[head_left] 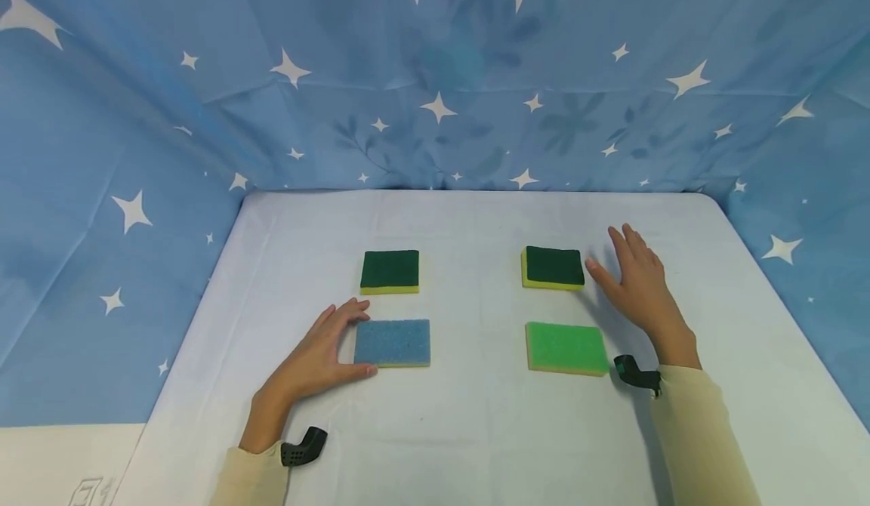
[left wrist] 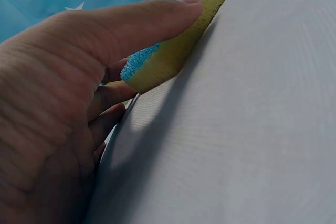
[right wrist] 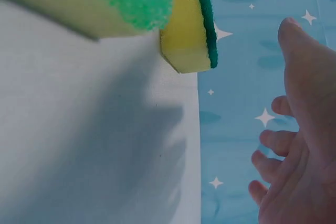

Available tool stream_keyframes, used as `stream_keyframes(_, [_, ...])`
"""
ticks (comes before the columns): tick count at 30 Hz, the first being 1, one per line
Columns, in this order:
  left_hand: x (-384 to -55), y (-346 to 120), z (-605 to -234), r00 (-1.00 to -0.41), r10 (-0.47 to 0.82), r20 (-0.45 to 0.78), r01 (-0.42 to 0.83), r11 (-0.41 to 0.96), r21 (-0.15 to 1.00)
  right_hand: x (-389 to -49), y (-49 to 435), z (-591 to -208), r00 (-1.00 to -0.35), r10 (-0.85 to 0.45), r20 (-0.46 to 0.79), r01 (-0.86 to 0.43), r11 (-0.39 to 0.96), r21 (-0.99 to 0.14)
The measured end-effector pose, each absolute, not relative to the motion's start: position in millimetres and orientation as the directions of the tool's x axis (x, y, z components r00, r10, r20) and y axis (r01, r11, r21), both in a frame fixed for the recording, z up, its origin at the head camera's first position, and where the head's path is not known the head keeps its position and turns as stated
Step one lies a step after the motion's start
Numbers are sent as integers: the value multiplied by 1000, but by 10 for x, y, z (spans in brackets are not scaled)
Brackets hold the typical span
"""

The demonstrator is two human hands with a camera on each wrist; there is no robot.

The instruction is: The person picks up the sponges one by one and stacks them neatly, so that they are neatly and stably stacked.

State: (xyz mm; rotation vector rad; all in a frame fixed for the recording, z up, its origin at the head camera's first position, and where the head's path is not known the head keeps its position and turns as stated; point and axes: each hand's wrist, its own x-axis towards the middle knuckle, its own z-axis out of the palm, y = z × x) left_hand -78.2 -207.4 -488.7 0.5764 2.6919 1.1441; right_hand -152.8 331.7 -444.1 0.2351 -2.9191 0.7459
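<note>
Your left hand (head_left: 309, 368) is bracketing the blue sponge (head_left: 396, 343), grip half-spread, touch unclear; your right hand (head_left: 642, 288) is hovering beside the right dark green sponge (head_left: 554, 266), grip spread, empty.

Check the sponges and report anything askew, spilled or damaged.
Only something minor: the bright green sponge and the dark green sponge beyond it sit slightly turned, right ends lower in the head view, whereas the blue sponge lies nearly square. No spill or damage shows.
</note>
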Motion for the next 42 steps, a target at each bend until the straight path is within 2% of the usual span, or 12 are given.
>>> stream_keyframes(17, [-746,-2048,-4897,-918,396,-8,267,635,725,-1122,3298,-4467,-973,-194,121,-229,816,-531])
stream_keyframes(33, [-786,-2055,-4874,-902,430,39,327,622,711,-797,3217,-4572,-957,-242,160,-290,785,-548])
stream_keyframes(42, [-783,-2078,-4879,-905,424,32,320,628,710,-677,3186,-4650,-968,-240,67,-235,792,-564])
